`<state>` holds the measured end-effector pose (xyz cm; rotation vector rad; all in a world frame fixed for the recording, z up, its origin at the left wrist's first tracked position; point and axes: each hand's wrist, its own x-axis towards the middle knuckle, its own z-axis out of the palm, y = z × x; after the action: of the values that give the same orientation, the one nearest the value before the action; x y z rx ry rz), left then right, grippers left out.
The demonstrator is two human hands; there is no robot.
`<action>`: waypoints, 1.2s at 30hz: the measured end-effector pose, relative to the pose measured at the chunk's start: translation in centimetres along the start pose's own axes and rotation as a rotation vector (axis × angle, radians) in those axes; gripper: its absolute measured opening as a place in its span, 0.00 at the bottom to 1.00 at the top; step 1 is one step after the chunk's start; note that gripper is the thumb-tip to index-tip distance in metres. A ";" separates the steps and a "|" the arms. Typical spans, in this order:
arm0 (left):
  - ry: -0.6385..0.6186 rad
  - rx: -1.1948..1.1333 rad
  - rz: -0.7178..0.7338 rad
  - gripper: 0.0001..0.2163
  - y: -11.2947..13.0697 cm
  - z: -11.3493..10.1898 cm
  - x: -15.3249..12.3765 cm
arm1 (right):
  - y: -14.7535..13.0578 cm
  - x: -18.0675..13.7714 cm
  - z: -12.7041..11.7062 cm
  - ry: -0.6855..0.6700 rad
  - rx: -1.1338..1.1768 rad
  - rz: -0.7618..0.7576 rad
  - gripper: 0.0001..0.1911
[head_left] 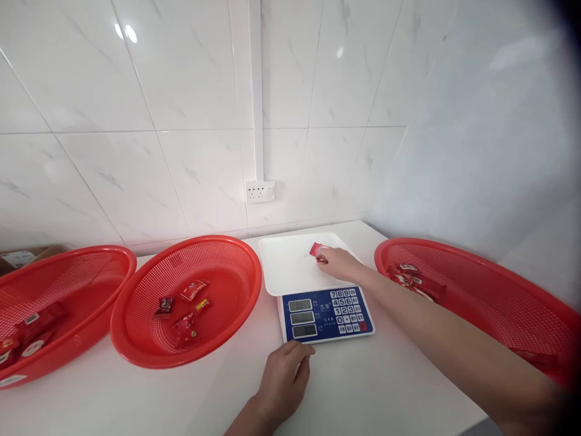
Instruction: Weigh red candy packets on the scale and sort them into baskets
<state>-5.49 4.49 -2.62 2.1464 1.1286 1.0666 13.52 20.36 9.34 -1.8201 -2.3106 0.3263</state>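
Note:
My right hand (338, 264) reaches over the white weighing tray (284, 266) of a digital scale. Its fingers pinch a small red packet (318, 248) at the tray's surface; whether the packet rests on the tray I cannot tell. Below the tray is the scale's blue keypad panel (324, 312), with three small grey displays at its left. At the front edge of the scale, my left hand (285, 376) is loosely curled closed, with nothing visible in it.
Left of the scale, a round red basket (186, 357) holds several small wrapped packets (194, 289). Another red basket (91, 257) with red packets stands at far left. A third red basket (472, 254) with packets is beneath my right forearm. A socket (260, 191) is on the tiled wall.

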 end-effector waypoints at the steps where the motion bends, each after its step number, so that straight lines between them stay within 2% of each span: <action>1: -0.002 -0.001 -0.003 0.14 0.0 0.0 0.0 | -0.8 0.0 -0.6 -0.007 0.065 -0.035 0.13; 4: -0.011 -0.003 -0.018 0.15 -0.1 -0.1 0.0 | -2.9 0.4 -2.7 -0.021 0.458 -0.210 0.24; 6: -0.010 -0.001 -0.022 0.14 -0.1 -0.2 0.1 | -3.2 0.8 -3.8 0.028 0.647 -0.277 0.28; 7: -0.008 0.000 -0.020 0.14 0.0 -0.2 0.1 | -2.9 1.1 -4.0 0.069 0.629 -0.269 0.29; 9: -0.005 -0.003 -0.012 0.13 0.1 -0.3 0.1 | -1.7 1.5 -3.6 0.123 0.349 -0.181 0.28; 11: -0.004 -0.010 -0.006 0.13 0.1 -0.2 0.1 | 0.1 1.7 -2.3 0.109 0.048 -0.075 0.26; 13: -0.001 -0.009 -0.003 0.13 0.2 -0.2 0.1 | 1.7 1.7 -0.7 0.057 -0.092 -0.007 0.25; 18: 0.013 0.009 0.006 0.14 0.2 -0.2 0.1 | 3.3 1.3 1.4 0.011 -0.155 0.055 0.24; 25: 0.005 0.017 -0.002 0.14 0.3 -0.3 0.1 | 2.4 1.0 0.0 0.091 -0.132 0.109 0.21; 28: 0.003 0.008 -0.015 0.13 0.2 -0.3 0.1 | 1.1 0.8 -0.9 0.123 0.061 0.126 0.22; 32: 0.011 0.011 -0.005 0.13 0.2 -0.2 0.1 | -2.1 0.6 -1.5 0.051 0.616 0.103 0.23; 34: 0.010 0.015 -0.002 0.14 0.2 -0.2 0.1 | -4.2 0.5 -1.7 0.014 0.779 0.062 0.23; 36: 0.011 0.008 0.000 0.13 0.2 -0.2 0.1 | -6.4 0.5 -1.8 -0.050 0.940 -0.051 0.25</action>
<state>-5.53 4.52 -2.34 2.1498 1.1396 1.0769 7.95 19.53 12.92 -1.2551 -1.7170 1.2015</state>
